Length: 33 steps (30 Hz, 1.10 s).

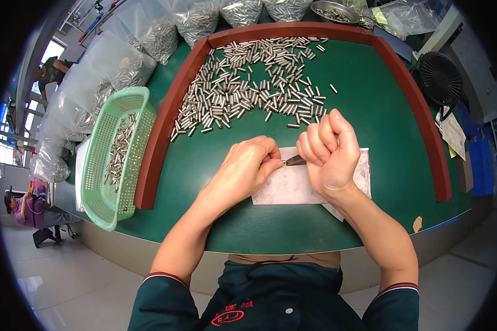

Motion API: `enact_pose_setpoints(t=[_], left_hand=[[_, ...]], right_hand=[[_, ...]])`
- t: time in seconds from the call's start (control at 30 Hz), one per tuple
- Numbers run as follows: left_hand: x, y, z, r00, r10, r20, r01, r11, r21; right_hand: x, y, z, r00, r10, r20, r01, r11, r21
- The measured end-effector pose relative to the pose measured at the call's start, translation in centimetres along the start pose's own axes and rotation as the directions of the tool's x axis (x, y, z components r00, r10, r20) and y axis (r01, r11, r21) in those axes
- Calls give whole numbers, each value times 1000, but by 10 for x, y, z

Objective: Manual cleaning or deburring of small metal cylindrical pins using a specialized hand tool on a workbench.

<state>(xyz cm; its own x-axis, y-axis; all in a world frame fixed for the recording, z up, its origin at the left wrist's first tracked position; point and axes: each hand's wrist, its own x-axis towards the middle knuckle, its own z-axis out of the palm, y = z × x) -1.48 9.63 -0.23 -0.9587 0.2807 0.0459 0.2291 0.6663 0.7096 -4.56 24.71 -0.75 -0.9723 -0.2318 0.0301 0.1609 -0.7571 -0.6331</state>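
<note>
Over a smudged white sheet point(290, 187), my two hands meet close to the near edge of the green tabletop point(348, 88). My left hand point(240, 168) is closed in a pinch at thumb and forefinger, with a tiny shiny metal end, apparently of a small pin, showing at the fingertips. My right hand point(331, 157) is wrapped round a dark tool with a tapered, blade-like tip point(296, 160); its handle is hidden in the fist. That tip points left and reaches the left fingertips. Beyond the hands lie many loose short metal pins point(248, 99), spread in a broad heap.
A dark red raised border point(163, 129) frames the work area. Left of it stands a light green perforated basket point(96, 157) holding metal pins. Clear bags of pins point(199, 22) line the back and left. A metal bowl point(334, 12) and black fan point(440, 80) stand at right.
</note>
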Motion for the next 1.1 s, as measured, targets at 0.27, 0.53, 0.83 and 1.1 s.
enact_pose_setpoints(t=[0.27, 0.53, 0.83, 1.1], left_hand=[[-1, -1, 0, 1000, 7, -16, -7, 1000, -11], [-1, 0, 0, 1000, 7, -13, -7, 1000, 0], [0, 1, 0, 1000, 14, -19, -14, 1000, 6], [1, 1, 1, 1000, 16, -21, -16, 1000, -1]], right_hand=[[0, 1, 2, 999, -25, 33, 25, 1000, 6], [0, 2, 1, 999, -17, 38, 17, 1000, 3], [-2, 4, 5, 997, -41, 71, 44, 998, -41], [-4, 8, 11, 990, -59, 128, 81, 981, -175]])
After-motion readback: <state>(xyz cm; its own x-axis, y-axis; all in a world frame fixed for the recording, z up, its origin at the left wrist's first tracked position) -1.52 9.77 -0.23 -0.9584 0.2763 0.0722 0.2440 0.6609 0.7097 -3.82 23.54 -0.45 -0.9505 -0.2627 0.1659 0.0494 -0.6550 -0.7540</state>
